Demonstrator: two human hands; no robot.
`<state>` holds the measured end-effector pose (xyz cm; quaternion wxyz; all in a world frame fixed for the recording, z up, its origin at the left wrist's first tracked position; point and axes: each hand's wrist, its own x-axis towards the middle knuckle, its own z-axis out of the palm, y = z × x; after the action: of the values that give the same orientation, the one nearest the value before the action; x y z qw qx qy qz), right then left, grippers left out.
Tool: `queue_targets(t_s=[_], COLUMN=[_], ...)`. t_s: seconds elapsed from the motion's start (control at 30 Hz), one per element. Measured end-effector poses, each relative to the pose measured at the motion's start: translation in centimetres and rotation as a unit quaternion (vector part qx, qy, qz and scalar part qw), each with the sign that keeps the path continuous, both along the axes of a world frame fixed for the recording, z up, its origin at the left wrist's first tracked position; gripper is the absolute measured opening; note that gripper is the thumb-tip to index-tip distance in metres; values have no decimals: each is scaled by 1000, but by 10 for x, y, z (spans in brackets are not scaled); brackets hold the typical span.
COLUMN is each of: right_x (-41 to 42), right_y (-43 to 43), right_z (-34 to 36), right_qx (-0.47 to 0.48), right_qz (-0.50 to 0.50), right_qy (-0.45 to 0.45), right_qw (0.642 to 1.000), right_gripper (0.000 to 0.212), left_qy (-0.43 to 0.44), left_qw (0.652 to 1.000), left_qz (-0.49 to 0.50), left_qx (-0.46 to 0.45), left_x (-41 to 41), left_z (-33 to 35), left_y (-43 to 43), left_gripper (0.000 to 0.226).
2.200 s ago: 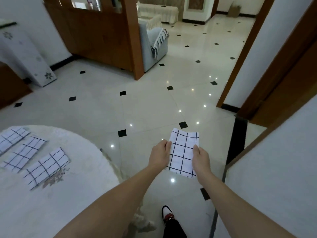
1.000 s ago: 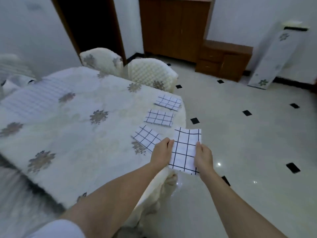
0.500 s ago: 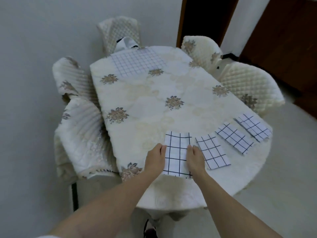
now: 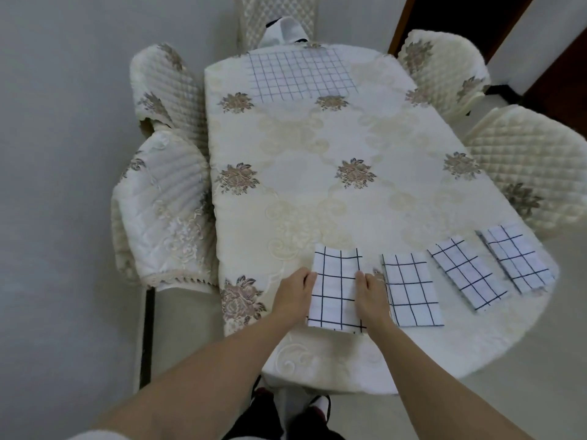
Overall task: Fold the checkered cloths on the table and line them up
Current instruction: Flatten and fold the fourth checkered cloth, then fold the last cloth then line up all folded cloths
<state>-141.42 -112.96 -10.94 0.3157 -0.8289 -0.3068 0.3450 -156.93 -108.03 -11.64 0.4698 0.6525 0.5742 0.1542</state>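
Note:
A folded white cloth with black checks [image 4: 335,287] lies on the near edge of the table [image 4: 317,192]. My left hand [image 4: 293,293] grips its left side and my right hand [image 4: 370,296] grips its right side. To its right, three more folded checkered cloths lie in a row along the table edge: one [image 4: 411,289] right beside my right hand, one [image 4: 465,276] further right, and one [image 4: 517,258] at the far right. A larger unfolded checkered cloth [image 4: 300,73] lies flat at the far end of the table.
The table wears a cream embroidered cover with floral motifs. Quilted chairs stand around it: two at the left [image 4: 162,204], one at the far end [image 4: 276,14], two at the right [image 4: 527,160]. A grey wall runs along the left side.
I have turned from the open floor to the table while carrying the folded cloth. The cloth now lies on the table, left of the three-cloth row, both hands on it.

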Motion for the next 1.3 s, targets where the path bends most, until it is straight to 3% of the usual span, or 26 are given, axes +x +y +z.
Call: queue_targets(t_s=[0.4, 0.67, 0.93, 1.03, 1.17, 1.3], right_x=[23, 28, 25, 23, 22, 29], right_y=[10, 9, 11, 12, 12, 20], right_z=[-11, -23, -30, -27, -20, -6], right_qx=[-35, -68, -81, -79, -69, -69], right_qz=[33, 27, 9, -7, -14, -10], right_qy=[-11, -33, -40, -43, -66, -82], right_qw=[999, 997, 996, 996, 995, 994], right_gripper=[40, 32, 23, 19, 14, 25], left_qy=[25, 69, 62, 77, 167, 218], left_qw=[999, 996, 996, 996, 985, 972], left_qz=[5, -7, 3, -1, -35, -48], left_qx=[-33, -50, -70, -49, 15, 76], left_x=[16, 21, 12, 9, 1, -9], left_z=[-12, -23, -35, -32, -20, 3], left_y=[9, 12, 15, 18, 26, 45], left_gripper=[28, 25, 19, 24, 32, 37])
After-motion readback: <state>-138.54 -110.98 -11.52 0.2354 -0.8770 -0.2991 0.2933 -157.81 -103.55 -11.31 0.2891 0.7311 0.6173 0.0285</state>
